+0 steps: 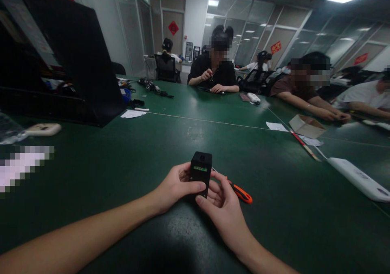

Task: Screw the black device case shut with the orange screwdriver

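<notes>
A small black box-shaped device [199, 180] stands upright between my two hands, with a green strip showing near its top and a round dark spot on its upper face. My left hand [179, 186] grips it from the left, thumb laid across the front. From the right, my right hand [224, 203] has its fingers curled about the lower side, the thumb at the bottom edge. Just behind the right hand lies a screwdriver with an orange and black handle [242, 193] on the green table [122, 176]; part of its shaft is hidden by that hand.
A large black open case [76, 50] stands at the left. Cables [152, 86] lie farther back. To the right are an open cardboard box [306, 126], a red stick [303, 144] and a white power strip [359, 178]. Several people sit around the table.
</notes>
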The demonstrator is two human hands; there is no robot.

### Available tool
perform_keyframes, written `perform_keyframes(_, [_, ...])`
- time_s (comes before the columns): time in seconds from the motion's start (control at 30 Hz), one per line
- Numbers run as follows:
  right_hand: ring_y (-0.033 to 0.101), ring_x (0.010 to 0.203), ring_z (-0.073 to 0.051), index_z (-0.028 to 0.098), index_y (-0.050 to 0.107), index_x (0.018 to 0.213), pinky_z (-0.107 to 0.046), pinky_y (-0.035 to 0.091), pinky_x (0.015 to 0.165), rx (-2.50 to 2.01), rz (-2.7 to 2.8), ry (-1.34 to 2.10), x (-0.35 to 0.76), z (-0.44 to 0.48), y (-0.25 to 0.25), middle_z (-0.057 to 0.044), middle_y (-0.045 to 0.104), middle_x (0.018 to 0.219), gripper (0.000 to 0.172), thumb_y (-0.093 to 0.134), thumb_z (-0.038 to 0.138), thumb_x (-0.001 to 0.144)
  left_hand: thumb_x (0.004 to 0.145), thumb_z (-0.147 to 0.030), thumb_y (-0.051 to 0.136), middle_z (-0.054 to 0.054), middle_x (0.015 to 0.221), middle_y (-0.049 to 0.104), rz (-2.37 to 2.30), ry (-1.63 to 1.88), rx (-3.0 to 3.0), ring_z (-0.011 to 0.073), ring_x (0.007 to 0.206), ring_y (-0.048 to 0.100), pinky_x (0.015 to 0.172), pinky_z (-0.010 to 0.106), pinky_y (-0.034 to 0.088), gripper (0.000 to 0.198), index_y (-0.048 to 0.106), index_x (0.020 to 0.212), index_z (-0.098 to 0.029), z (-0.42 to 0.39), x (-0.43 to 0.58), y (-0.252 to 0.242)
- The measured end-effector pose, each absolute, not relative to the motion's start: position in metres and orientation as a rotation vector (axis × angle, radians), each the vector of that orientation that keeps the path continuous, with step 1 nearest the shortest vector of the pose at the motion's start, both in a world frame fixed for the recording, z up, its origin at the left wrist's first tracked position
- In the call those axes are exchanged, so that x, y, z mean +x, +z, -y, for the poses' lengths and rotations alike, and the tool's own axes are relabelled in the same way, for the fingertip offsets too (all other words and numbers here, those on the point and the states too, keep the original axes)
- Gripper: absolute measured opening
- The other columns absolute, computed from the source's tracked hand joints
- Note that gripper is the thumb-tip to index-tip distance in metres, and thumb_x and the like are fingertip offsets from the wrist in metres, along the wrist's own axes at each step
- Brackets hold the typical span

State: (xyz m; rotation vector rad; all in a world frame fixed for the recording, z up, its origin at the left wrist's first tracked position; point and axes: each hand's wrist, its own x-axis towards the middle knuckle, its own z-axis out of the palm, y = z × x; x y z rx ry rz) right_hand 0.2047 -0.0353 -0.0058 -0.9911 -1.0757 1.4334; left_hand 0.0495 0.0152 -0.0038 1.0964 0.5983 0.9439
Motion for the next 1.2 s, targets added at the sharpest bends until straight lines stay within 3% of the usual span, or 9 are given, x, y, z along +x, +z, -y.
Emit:
perform_keyframes(0.4, [0.072, 0.108, -0.025, 0.027, 0.047, 0.12, -0.044, 0.055, 0.099, -0.974, 1.132, 1.446, 0.2053, 0.0383, -0.0079, -0.008, 0.073, 0.117, 0.057, 0.082, 0.027, 0.075, 0.068, -0.03, 0.085, 0.013, 0.108, 0.074, -0.608, 0.946, 1.083, 0.0279, 0.101, 0.068, 0.094, 0.039, 0.049, 0.05, 0.071, 0.112, -0.013, -0.0096, 0.0488, -0.0032])
perform_keyframes(0.67, [0.073, 0.104, -0.023, 0.028, 0.05, 0.123, -0.042, 0.055, 0.099, -0.927, 1.087, 1.428, 0.207, 0.0376, -0.0115, -0.008, 0.072, 0.119, 0.057, 0.083, 0.031, 0.076, 0.068, -0.031, 0.087, 0.013, 0.115, 0.071, -0.526, 0.832, 1.14, 0.0296, 0.108, 0.067, 0.098, 0.043, 0.048, 0.064, 0.059, 0.124, -0.015, -0.0098, 0.0485, -0.0055])
perform_keyframes(1.0, [0.074, 0.103, -0.027, 0.028, 0.047, 0.13, -0.049, 0.054, 0.1, -0.922, 1.034, 1.475, 0.2093, 0.0349, -0.0096, -0.008, 0.075, 0.112, 0.069, 0.085, 0.038, 0.073, 0.077, -0.041, 0.08, 0.015, 0.121, 0.07, -0.487, 0.731, 1.204, 0.0298, 0.113, 0.067, 0.101, 0.044, 0.049, 0.055, 0.061, 0.122, -0.015, -0.0059, 0.0452, -0.006])
perform_keyframes(1.2, [0.073, 0.1, -0.026, 0.028, 0.049, 0.134, -0.046, 0.057, 0.093, -0.936, 1.114, 1.44, 0.208, 0.034, -0.013, -0.007, 0.075, 0.11, 0.063, 0.077, 0.045, 0.08, 0.081, -0.045, 0.076, 0.016, 0.123, 0.069, -0.492, 0.773, 1.255, 0.0307, 0.116, 0.065, 0.101, 0.044, 0.048, 0.055, 0.061, 0.123, -0.014, -0.0072, 0.0445, -0.0103])
